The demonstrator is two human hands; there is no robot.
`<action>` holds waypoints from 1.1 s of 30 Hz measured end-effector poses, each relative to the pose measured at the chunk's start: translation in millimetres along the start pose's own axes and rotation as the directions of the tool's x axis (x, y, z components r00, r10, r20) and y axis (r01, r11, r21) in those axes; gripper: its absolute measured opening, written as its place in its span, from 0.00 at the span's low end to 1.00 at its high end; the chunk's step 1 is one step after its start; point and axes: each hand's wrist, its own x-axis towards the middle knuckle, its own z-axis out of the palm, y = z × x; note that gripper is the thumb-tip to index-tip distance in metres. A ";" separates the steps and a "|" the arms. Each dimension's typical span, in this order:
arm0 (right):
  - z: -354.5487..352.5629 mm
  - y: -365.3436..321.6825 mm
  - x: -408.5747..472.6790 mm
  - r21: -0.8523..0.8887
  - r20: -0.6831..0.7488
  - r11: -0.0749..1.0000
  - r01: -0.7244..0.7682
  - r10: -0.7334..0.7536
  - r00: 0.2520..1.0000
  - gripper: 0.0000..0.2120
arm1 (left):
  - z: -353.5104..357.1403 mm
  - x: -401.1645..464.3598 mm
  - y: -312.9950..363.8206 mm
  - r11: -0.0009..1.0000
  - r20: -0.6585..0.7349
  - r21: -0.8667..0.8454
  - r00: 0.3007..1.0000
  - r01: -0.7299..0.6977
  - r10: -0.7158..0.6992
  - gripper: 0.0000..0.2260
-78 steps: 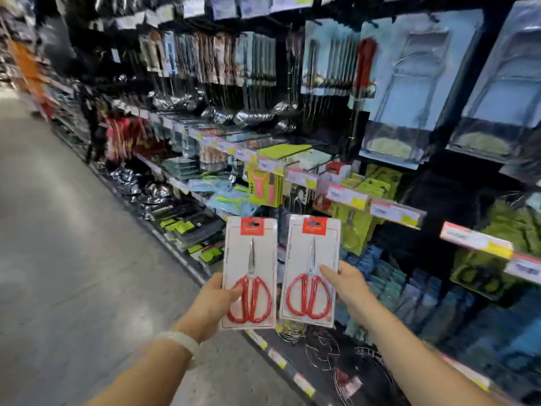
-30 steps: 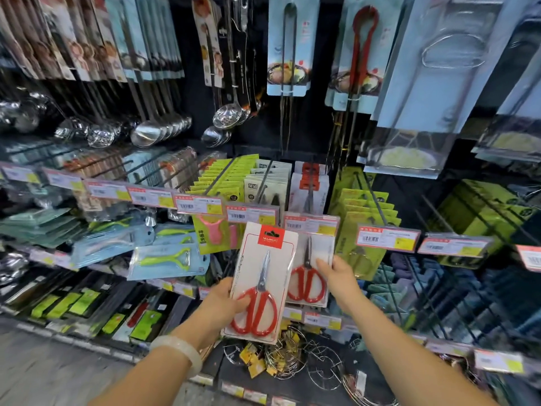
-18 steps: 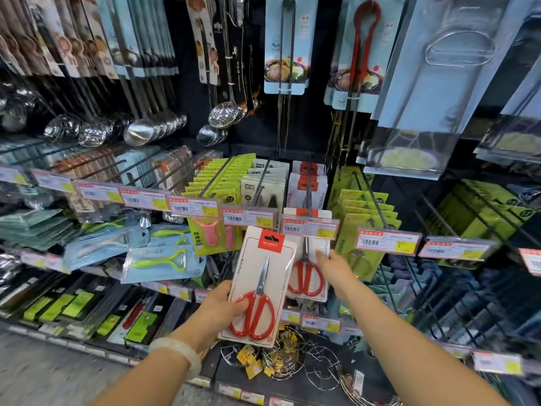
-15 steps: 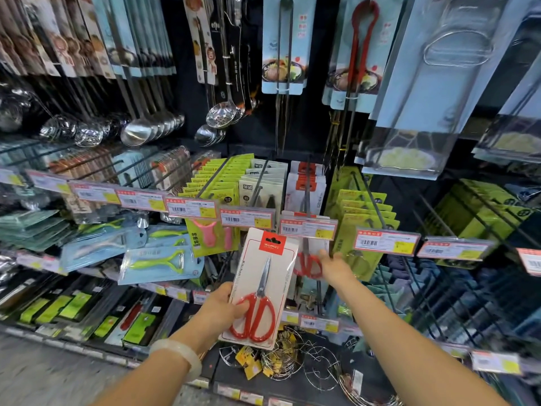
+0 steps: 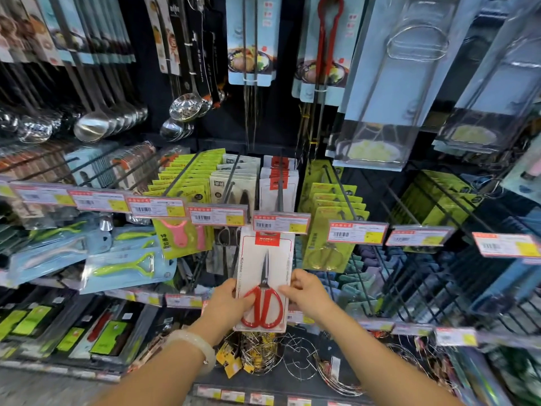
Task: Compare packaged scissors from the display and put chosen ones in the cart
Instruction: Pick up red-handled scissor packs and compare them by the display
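One pack of red-handled kitchen scissors [image 5: 265, 276] on a white card with a red top label is held upright in front of the display. My left hand [image 5: 227, 306] grips its lower left edge, thumb across the front. My right hand [image 5: 304, 291] pinches the card's right edge near the handles. The top of the card sits just under a price tag rail [image 5: 281, 224]. Behind that rail, more white scissor packs [image 5: 278, 186] hang on a peg. No cart is in view.
Pegs of green and white packaged tools [image 5: 187, 177] flank the scissor peg. Ladles [image 5: 93, 127] and long tongs [image 5: 328, 42] hang above. Peelers [image 5: 123, 268] lie at the left, wire racks [image 5: 292, 358] below my hands. Shop floor shows at the bottom left.
My right hand has let go of the second scissor pack, which is back at the peg, and moved onto the right edge of the pack in my left hand, now raised to the centre.
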 end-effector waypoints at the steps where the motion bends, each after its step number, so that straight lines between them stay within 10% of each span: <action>1: -3.2 -1.0 0.8 -0.041 -0.016 0.999 0.021 -0.021 1.000 0.09 | 2.4 1.7 2.6 1.000 -0.011 0.022 1.000 -0.020 0.020 0.10; 22: -19.3 -2.7 33.1 -0.041 -0.162 0.998 0.055 -0.061 0.985 0.01 | 14.1 30.7 26.7 0.992 -0.047 0.070 0.993 -0.101 0.105 0.15; 28: -23.4 -12.9 37.3 -0.322 -0.205 0.941 -0.105 0.039 0.978 0.25 | 21.8 45.7 23.1 0.952 -0.063 0.304 0.998 0.030 -0.012 0.33; 33: -29.3 10.7 21.0 -0.437 -0.212 0.880 -0.187 0.102 0.972 0.26 | 42.3 32.9 16.9 0.679 0.056 0.728 0.995 -0.099 0.084 0.34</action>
